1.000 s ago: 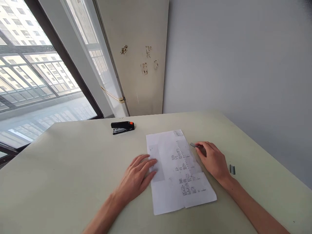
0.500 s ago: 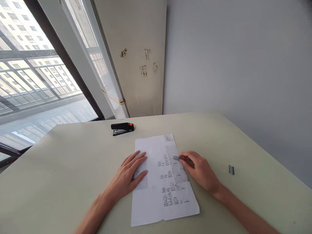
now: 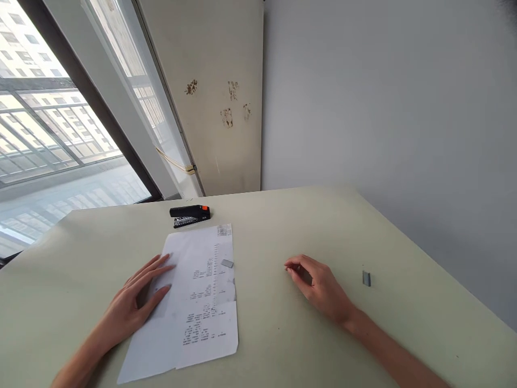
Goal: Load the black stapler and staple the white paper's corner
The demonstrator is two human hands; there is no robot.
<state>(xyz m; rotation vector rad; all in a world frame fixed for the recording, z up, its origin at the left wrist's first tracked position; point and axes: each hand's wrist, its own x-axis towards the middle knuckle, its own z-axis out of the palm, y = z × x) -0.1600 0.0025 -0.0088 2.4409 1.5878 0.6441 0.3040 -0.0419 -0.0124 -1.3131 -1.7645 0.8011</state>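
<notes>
A sheet of paper (image 3: 194,302) lies on the pale tabletop (image 3: 274,226), left of centre in the lower half of the frame, slanting from the lower left toward the upper middle. Printed lines run along its right half, a denser gray block of print sits at its top right corner, and 2 small breaks show in its outline, 1 on the right edge and 1 on the bottom edge. The left hand (image 3: 135,302), at the lower left, rests palm down with its fingers spread, their tips on the left side of the paper. 1 gray strip (image 3: 227,263) lies on the paper, close against its right edge and near the middle of the frame.

The right hand (image 3: 321,288), right of centre, is over the tabletop, apart from the paper; its thumb and index finger meet at the tips, and I cannot tell whether anything tiny sits between them. Farther right, a 2nd gray strip (image 3: 366,278) lies on the tabletop, near that hand but not touching it.

A black stapler (image 3: 189,214) with an orange patch rests just beyond the top edge of the paper, left of centre. Behind the tabletop stand a beige panel (image 3: 226,156) with 4 brown patches, a plain gray wall (image 3: 363,108) and, at the upper left, a window (image 3: 44,118).
</notes>
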